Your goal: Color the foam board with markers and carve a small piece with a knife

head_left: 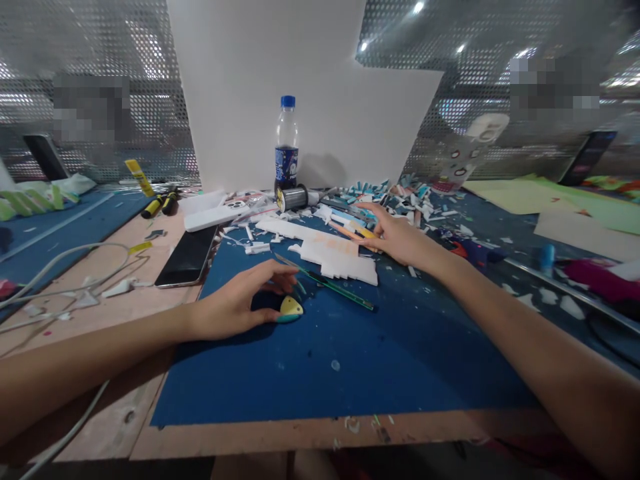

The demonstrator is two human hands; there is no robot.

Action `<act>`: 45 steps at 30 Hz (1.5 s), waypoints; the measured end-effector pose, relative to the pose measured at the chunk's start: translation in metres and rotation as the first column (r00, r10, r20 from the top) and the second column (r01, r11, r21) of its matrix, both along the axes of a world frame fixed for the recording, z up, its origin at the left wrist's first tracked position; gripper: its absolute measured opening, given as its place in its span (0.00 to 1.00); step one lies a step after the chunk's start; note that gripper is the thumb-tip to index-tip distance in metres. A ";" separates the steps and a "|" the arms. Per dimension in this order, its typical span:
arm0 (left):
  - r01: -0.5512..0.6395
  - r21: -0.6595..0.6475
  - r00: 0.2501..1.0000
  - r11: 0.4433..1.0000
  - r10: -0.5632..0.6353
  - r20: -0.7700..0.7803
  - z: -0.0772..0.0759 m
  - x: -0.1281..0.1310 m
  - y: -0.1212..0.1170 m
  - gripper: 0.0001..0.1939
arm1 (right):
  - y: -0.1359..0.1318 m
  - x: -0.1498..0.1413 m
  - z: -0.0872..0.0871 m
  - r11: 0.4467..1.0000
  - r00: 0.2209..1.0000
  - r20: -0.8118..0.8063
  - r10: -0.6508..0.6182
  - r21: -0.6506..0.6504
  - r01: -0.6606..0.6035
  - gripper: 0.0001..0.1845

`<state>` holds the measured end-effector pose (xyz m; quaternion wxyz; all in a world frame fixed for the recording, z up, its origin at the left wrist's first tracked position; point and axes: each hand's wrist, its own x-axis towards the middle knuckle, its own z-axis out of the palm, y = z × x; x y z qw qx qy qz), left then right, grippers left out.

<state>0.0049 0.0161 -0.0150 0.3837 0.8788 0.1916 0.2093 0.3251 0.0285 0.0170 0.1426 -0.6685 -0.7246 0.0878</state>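
My left hand (243, 300) rests low over the blue cutting mat (300, 373), its thumb and curled fingers around a small yellow rounded piece (291, 306) with tiny dark dots. Just beyond it lies a slim green craft knife (345, 291), blade pointing left. My right hand (403, 237) reaches over the far part of the mat, fingers apart, its thumb beside an orange pen-like stick (345, 231) and a yellow one (367, 233). Between the hands is a white jagged-edged foam or paper strip (335, 257).
Behind stand a cola bottle (287, 143) and a spool of wire (293, 199) before a white board (270, 60). Blue and white scraps (400, 200) are heaped at the back. A phone (186, 259) and white cable (65, 257) lie left; a metal ruler-like bar (575, 293) lies right.
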 end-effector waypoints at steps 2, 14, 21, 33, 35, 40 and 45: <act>-0.003 -0.054 1.000 0.999 0.004 0.012 0.000 0.000 0.000 0.26 | 0.000 -0.001 -0.001 1.000 1.000 -0.023 -0.011 -0.003 0.011 0.40; -0.082 0.153 0.994 0.985 0.091 -0.053 0.003 -0.002 -0.002 0.29 | -0.004 -0.006 0.002 0.924 0.987 0.013 -0.162 0.354 0.147 0.27; 0.061 0.299 0.990 0.952 -0.019 -0.140 0.002 -0.003 -0.007 0.25 | -0.006 -0.017 -0.002 0.966 0.989 0.148 -0.022 0.258 -0.017 0.27; 0.097 0.304 0.990 0.948 -0.060 -0.130 0.001 -0.003 -0.007 0.23 | -0.020 -0.027 0.000 0.895 0.889 0.133 0.438 -0.161 -0.417 0.48; 0.089 0.301 0.991 0.950 -0.053 -0.125 0.001 -0.003 -0.007 0.23 | -0.020 -0.026 0.000 0.900 0.892 0.143 0.429 -0.153 -0.408 0.49; 0.093 0.294 0.988 0.951 -0.052 -0.146 0.002 -0.003 -0.007 0.23 | -0.018 -0.024 0.002 0.931 0.926 0.112 0.360 0.012 -0.364 0.37; 0.079 0.298 0.989 0.951 -0.037 -0.143 0.002 -0.003 -0.007 0.21 | -0.012 -0.016 -0.001 0.916 0.943 0.090 0.322 0.224 -0.334 0.27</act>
